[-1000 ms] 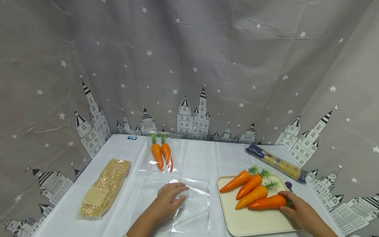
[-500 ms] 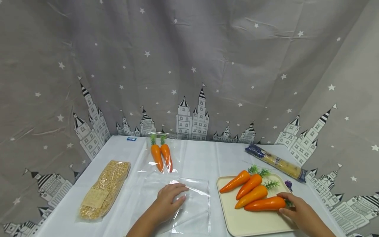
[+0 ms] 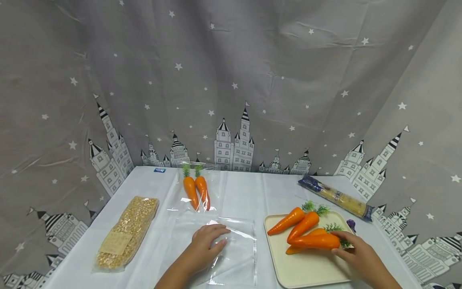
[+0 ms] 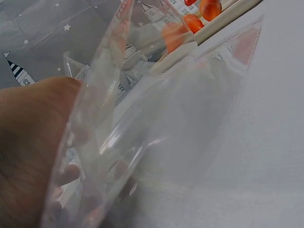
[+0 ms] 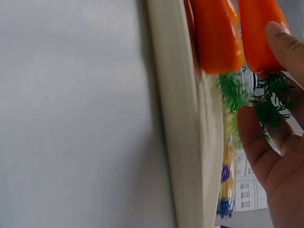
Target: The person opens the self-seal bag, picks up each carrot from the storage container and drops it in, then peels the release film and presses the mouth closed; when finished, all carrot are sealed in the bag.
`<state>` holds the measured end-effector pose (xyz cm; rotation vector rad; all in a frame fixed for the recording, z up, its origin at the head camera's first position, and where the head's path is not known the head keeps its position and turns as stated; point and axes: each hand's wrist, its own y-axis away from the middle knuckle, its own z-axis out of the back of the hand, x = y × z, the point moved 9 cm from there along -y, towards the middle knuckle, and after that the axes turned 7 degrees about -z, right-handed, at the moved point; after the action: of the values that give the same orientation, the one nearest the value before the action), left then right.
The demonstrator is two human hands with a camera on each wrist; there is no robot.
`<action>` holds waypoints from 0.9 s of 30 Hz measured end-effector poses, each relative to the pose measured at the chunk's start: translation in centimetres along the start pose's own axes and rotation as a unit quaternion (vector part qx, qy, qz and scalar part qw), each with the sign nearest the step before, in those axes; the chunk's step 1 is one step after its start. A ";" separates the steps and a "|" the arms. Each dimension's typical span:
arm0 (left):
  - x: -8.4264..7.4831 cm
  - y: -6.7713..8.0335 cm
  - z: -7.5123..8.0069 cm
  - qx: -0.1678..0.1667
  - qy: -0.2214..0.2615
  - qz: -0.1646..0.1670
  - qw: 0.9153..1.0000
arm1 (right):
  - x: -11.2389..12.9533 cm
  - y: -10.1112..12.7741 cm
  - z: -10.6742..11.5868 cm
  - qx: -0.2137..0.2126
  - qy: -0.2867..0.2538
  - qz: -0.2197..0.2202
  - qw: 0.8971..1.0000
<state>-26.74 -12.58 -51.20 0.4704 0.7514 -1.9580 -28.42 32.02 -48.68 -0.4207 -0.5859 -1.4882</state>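
Note:
In the head view my left hand (image 3: pixel 207 245) is at a clear plastic bag (image 3: pixel 238 257), thumb and fingers curled with a fold of film. The left wrist view shows the film (image 4: pixel 171 123) raised in a peak, partly covering the fingertips (image 4: pixel 71 173). My right hand (image 3: pixel 355 251) pinches an orange carrot (image 3: pixel 314 241) at its leafy end, above another carrot (image 3: pixel 294 249) that it partly hides. Two more carrots (image 3: pixel 286 221) (image 3: pixel 303 225) lie on the cream tray (image 3: pixel 306 277). In the right wrist view the thumb (image 5: pixel 285 42) presses the held carrot (image 5: pixel 259 35), green leaves between the fingers.
Two carrots (image 3: pixel 190 192) lie in another clear bag (image 3: pixel 216 188) behind. A bag of yellow kernels (image 3: pixel 131 224) lies left, a pasta packet (image 3: pixel 335 197) back right. A purple thing (image 3: pixel 351 225) lies beside the tray; a small blue packet (image 3: pixel 159 170) is at the far edge.
My right hand has lifted the nearest carrot and moved it left and away from me, over the neighbouring carrot. My left hand has stayed at the bag.

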 end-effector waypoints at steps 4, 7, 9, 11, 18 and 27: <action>0.0 0.0 0.1 -0.001 0.002 0.001 1.000 | 1.3 -0.1 -0.4 -0.006 -0.009 0.012 1.000; 0.0 0.1 -0.1 0.000 0.005 0.004 1.000 | 1.8 -0.2 -1.0 0.001 -0.019 0.010 1.000; 0.0 0.1 -0.1 0.001 0.005 0.006 1.000 | 2.0 -0.2 -1.4 0.000 -0.024 0.005 1.000; 0.0 0.2 -0.2 0.002 0.007 0.007 1.000 | 2.2 -0.1 -1.8 -0.003 -0.031 0.006 1.000; -0.3 0.1 -0.1 0.001 0.000 -0.003 1.000 | 3.3 -0.1 -2.9 -0.014 -0.029 -0.005 0.999; -0.4 0.0 0.1 -0.001 -0.010 -0.011 1.000 | 5.4 -0.1 -4.2 -0.025 -0.018 0.002 1.000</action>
<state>-26.55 -12.41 -50.93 0.4423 0.7492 -1.9785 -28.18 25.16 -48.74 -0.4887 -0.5769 -1.4956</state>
